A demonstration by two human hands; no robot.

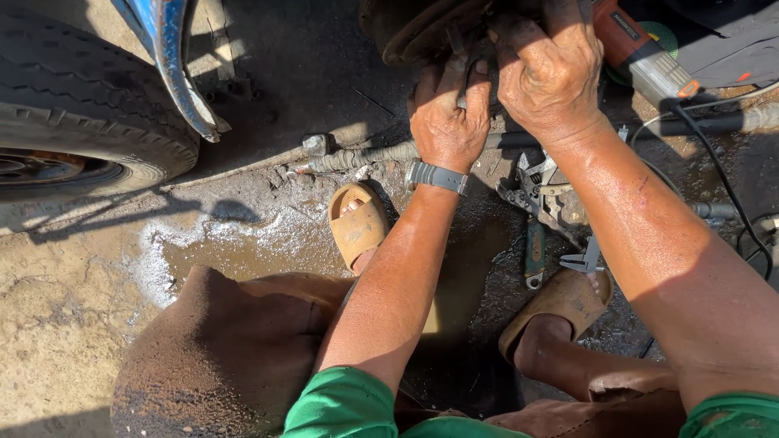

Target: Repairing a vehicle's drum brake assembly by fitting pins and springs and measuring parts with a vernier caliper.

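Note:
My left hand (446,113), with a grey watch on its wrist, grips a dark greasy metal part (475,58) under a rusty brake drum (414,28) at the top of the view. My right hand (548,73) is clamped over the same part from the right, fingers curled down on it. Both hands are smeared with grease. What lies beneath the fingers is hidden in shadow.
A car tyre (73,105) and blue bumper edge (174,73) stand at the left. A long steel bar (365,154) lies on the oily wet ground. A metal caliper piece (552,195), green-handled pliers (534,251), and an orange angle grinder (641,49) with black cable lie at right. My sandalled feet (357,223) rest below.

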